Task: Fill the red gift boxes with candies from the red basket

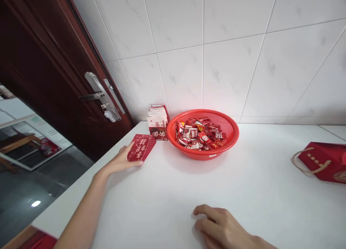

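Note:
At the left of the white table, my left hand grips a red box with pale lettering, thumb at its near edge and fingers on its far left side. Right behind this box stands a stack of folded cards with cartoon faces on the front. Beside the stack is a red plastic basket holding several wrapped candies. My right hand hovers low over the near part of the table, fingers curled but apart, with nothing in it.
The white table meets a tiled wall. At the far right sits a red gift box with a rope handle. A dark red door with a metal handle borders the left side.

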Motion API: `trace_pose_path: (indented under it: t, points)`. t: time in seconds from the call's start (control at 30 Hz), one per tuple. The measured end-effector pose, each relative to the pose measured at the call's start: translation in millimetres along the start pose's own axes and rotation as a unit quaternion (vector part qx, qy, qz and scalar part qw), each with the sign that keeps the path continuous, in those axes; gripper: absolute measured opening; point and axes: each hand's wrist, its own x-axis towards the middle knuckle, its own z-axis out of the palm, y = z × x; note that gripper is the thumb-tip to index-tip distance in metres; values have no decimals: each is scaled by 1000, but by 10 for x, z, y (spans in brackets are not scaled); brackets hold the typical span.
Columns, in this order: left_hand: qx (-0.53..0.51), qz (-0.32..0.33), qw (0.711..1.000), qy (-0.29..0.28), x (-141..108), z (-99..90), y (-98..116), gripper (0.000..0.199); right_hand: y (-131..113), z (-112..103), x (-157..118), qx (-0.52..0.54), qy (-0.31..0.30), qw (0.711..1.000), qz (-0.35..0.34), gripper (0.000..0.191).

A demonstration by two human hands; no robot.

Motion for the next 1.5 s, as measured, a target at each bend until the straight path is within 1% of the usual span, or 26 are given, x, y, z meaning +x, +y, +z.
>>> trace_pose_path:
  t: [0.07, 0.13, 0.17, 0.23, 0.3, 0.33, 0.4, 0.47, 0.57, 0.63, 0.7, 0.77, 0.8, 0.87, 0.9, 0.97, 1.07, 1.13, 1.2, 1.27, 1.3, 1.37, 1.43, 1.5]
  points:
    - [9, -48, 999, -18, 2, 130, 19, 116, 52, 79, -41, -31, 28, 999, -25, 29]
    - [29, -87, 996, -12, -18, 192, 78, 116, 90, 116, -54, -41, 35, 998, -29, 30]
    - [37, -94, 995, -8, -38, 191, 119, 112, 100, 116, -51, -39, 33, 998, -25, 30]
    - [44, -74, 996, -10, -99, 123, 212, 101, 99, 84, -32, -29, 27, 999, -11, 31]
    - [44, -19, 998, -27, -189, -11, 303, 88, 76, 24, -7, -18, 14, 1000, 11, 33]
    - [46, -2, 998, -32, -244, -91, 345, 85, 60, -9, 6, -13, 7, 1000, 27, 34]
    - [50, 31, 997, -43, -367, -257, 420, 84, 28, -72, 28, -6, 6, 998, 64, 35]
    - [62, 74, 993, -68, -504, -410, 502, 85, 9, -121, 43, 10, 22, 995, 97, 36]
    - [82, 149, 975, -146, -701, -587, 701, 87, 11, -165, 54, 25, 74, 989, 122, 38]
    - [87, 195, 957, -198, -799, -656, 905, 89, 28, -180, 55, 18, 102, 986, 128, 46]
    - [101, 252, 927, -261, -852, -672, 1151, 96, 50, -188, 55, 17, 99, 987, 124, 64]
    - [109, 295, 905, -285, -861, -634, 1405, 105, 72, -191, 56, 30, 64, 989, 126, 91]
    - [100, 323, 896, -287, -852, -599, 1525, 108, 83, -191, 56, 39, 41, 989, 133, 105]
    - [78, 387, 869, -299, -816, -513, 1733, 107, 105, -188, 55, 62, 4, 985, 162, 124]
    - [67, 413, 856, -303, -793, -469, 1818, 105, 116, -186, 52, 75, -5, 981, 179, 130]
    - [42, 451, 835, -311, -742, -393, 1949, 102, 140, -184, 40, 103, -7, 973, 206, 135]
    - [7, 477, 820, -315, -674, -326, 2057, 100, 183, -188, 18, 133, 17, 963, 233, 132]
    - [-17, 479, 818, -320, -639, -311, 2081, 99, 213, -199, 15, 161, 35, 956, 241, 125]
    - [-41, 475, 817, -325, -605, -312, 2075, 99, 236, -223, 34, 217, 48, 945, 242, 116]
    - [-53, 468, 823, -317, -565, -320, 2049, 96, 247, -260, 72, 263, 58, 932, 241, 107]
    - [-52, 463, 829, -309, -543, -325, 2033, 95, 247, -280, 94, 268, 66, 929, 245, 103]
    - [-43, 452, 842, -291, -497, -329, 2009, 95, 241, -312, 130, 247, 92, 929, 261, 99]
    - [-27, 431, 858, -278, -462, -321, 2002, 99, 234, -320, 140, 212, 122, 927, 284, 100]
    - [-7, 386, 889, -248, -451, -300, 2014, 97, 235, -297, 121, 179, 144, 925, 303, 103]
